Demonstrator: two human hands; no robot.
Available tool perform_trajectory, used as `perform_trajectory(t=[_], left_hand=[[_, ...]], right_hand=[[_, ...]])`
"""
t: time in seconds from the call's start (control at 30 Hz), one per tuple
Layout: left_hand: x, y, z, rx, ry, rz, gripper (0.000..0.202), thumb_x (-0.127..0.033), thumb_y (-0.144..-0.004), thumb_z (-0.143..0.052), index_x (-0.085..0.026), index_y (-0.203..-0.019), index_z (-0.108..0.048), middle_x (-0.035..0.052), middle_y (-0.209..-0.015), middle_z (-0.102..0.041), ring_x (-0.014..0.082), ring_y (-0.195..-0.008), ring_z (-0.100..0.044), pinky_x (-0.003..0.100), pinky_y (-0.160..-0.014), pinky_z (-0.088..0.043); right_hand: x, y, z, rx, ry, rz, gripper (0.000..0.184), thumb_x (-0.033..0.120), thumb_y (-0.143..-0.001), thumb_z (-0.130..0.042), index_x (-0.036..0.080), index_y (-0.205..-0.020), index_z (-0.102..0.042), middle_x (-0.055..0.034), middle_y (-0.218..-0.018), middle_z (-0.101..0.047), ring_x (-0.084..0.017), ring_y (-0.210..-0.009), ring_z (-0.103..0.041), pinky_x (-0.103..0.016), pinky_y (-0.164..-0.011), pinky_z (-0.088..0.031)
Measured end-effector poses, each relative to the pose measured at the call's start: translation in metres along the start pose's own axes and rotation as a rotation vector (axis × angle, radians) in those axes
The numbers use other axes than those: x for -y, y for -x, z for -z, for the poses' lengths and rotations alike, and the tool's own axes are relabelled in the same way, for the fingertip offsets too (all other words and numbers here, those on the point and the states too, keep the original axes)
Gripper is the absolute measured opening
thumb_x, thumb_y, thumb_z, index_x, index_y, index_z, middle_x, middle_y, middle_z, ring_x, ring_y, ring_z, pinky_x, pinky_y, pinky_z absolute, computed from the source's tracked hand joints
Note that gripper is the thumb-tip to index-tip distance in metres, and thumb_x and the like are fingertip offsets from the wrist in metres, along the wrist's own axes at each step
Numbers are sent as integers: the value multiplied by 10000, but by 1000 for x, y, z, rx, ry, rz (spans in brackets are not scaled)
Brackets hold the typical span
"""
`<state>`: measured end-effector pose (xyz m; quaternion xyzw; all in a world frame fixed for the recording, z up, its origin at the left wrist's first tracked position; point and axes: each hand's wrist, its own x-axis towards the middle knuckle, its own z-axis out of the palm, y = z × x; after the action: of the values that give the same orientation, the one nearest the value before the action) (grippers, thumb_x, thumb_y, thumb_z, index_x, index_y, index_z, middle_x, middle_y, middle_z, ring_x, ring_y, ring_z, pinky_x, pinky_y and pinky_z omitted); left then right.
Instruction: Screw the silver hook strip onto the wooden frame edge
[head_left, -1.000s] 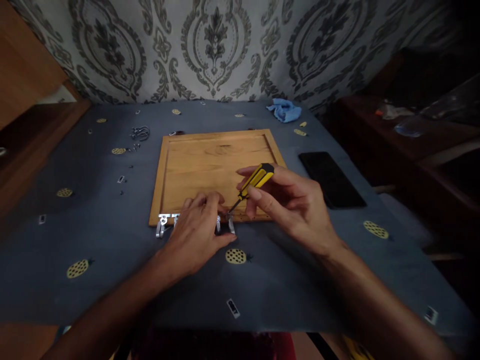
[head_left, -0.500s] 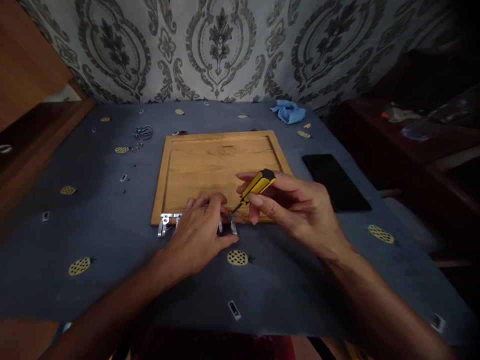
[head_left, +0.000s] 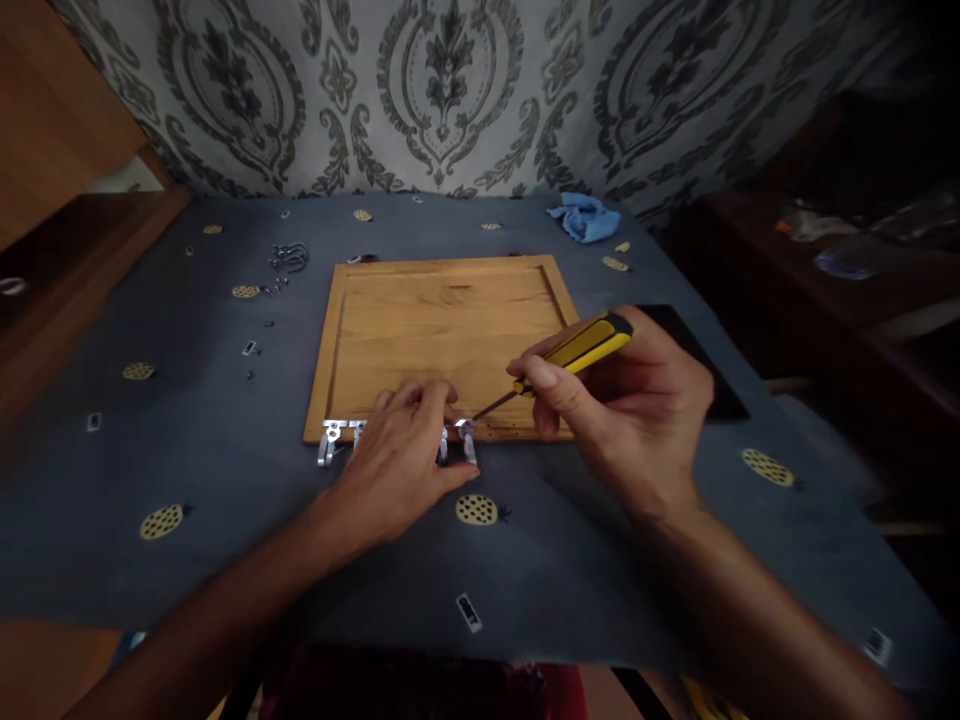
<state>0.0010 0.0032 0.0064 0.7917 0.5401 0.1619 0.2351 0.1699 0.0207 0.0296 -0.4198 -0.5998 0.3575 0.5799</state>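
A framed wooden board (head_left: pixel 442 330) lies flat on the table. Along its near edge runs a silver metal hook rail (head_left: pixel 334 430), its hooks jutting past the edge toward me. My left hand (head_left: pixel 401 450) covers the rail's middle and holds it against the board, fingers bent over it and thumb beside the right-hand hook. Between the fingers and thumb of my right hand (head_left: pixel 630 400) is a yellow-and-black screwdriver (head_left: pixel 574 355), tilted low. Its tip meets or almost meets the rail's right end; whether a screw sits there is too small to tell.
Loose metal hooks (head_left: pixel 289 257) and several small screws (head_left: pixel 277 286) lie left of the board. A blue cloth (head_left: pixel 585 218) rests at the back right. The dark phone or tablet (head_left: pixel 720 385) is partly behind my right hand. A patterned tablecloth (head_left: pixel 225 440) covers the table.
My right hand has moved rightward, and the screwdriver now leans much lower, its handle farther right. My left hand stays on the rail. The view has shifted slightly.
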Motion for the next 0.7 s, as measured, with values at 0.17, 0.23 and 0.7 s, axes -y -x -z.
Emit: perform_trajectory(t=[0.17, 0.23, 0.7], left_hand=[[0, 0, 0, 3, 2, 1, 451, -259, -714, -796, -212, -1006, -456, 51, -1071, -613, 281, -1040, -568, 450, -897, -448], [0, 0, -1, -3, 4, -9, 445, -256, -715, -796, -213, -997, -455, 46, -1061, -619, 276, -1032, -574, 445, -894, -450], [0, 1, -1, -11, 9, 6, 412, -251, -716, -792, -207, -968, -469, 47, -1020, -607, 278, -1003, -559, 442, -866, -451]], right_hand=[[-6, 2, -1, 40, 22, -21, 245, 384, -715, -805, 241, -723, -607, 32, -685, -610, -77, -412, -509, -234, -324, -436], [-8, 3, -2, 47, 25, -30, 251, 385, -712, -807, 236, -725, -605, 32, -679, -606, -78, -416, -509, -231, -328, -442], [-3, -2, 6, 318, -31, -99, 207, 369, -869, -655, 216, -1008, -667, -29, -930, -694, -79, -509, -603, -244, -502, -548]])
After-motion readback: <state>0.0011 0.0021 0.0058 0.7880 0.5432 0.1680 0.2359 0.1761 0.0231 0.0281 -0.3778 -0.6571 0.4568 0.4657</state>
